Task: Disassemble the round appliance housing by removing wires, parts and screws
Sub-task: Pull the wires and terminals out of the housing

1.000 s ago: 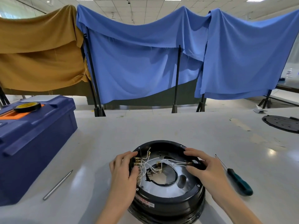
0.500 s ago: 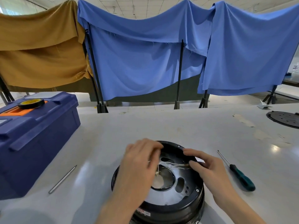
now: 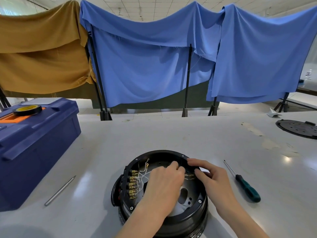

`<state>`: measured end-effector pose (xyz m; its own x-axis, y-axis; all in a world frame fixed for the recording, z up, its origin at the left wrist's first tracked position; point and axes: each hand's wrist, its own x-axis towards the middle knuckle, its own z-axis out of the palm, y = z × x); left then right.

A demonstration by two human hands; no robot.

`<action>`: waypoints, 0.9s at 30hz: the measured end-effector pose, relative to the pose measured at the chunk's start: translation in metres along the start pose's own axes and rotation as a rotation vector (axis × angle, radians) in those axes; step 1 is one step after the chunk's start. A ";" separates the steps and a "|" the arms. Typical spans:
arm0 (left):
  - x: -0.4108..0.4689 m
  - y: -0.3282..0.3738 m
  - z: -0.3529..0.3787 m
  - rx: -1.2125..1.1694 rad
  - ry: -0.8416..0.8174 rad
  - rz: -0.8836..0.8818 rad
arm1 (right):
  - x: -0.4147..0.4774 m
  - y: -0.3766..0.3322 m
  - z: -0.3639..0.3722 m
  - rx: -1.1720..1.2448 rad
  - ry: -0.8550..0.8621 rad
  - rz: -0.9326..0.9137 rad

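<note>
Since the earlier frame the left hand [image 3: 163, 186] has been carried across the housing [image 3: 188, 219] toward its right side, so that the row of terminals [image 3: 133, 184] on the left wall, covered before, is now exposed. The housing is set open side up on the table [image 3: 171, 134], close to the front edge, with a rod [image 3: 60, 190] to its left and a screwdriver [image 3: 247, 188] to its right. Both tools lie apart from it and are touched by neither hand.

The left hand's fingers [image 3: 175, 166] are curled down into the interior near the right wall. Whether a wire is pinched beneath them cannot be told, since the grip is hidden by the hand itself. The right hand [image 3: 211, 177] is closed over the right rim, forefinger on top and thumb inside, so the housing is held steady.

Progress is judged to be early. A black disc [image 3: 298, 128] lying well apart at the far right may be a cover already taken off. Inside, the white wires [image 3: 143, 176] are mostly still plugged onto the terminals, though one ring-ended lead appears to stand free. Screws [image 3: 199, 201] are still seated around the rim. Unplugging the wires, lifting out the parts and undoing the screws are therefore thought to remain.
</note>
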<state>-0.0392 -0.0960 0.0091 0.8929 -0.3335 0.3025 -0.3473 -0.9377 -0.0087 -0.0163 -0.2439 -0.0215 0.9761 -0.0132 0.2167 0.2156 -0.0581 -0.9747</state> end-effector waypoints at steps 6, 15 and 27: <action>0.004 -0.002 0.001 0.014 -0.038 0.036 | 0.000 -0.001 0.001 -0.017 0.003 0.000; 0.005 -0.006 0.006 0.012 -0.031 0.063 | 0.000 0.002 0.004 -0.054 0.022 -0.044; 0.011 0.002 0.001 0.049 -0.148 -0.001 | 0.000 0.010 0.009 -0.130 0.097 -0.122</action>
<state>-0.0297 -0.1014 0.0115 0.9271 -0.3396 0.1585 -0.3349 -0.9406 -0.0563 -0.0135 -0.2355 -0.0319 0.9347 -0.0943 0.3427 0.3204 -0.1938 -0.9272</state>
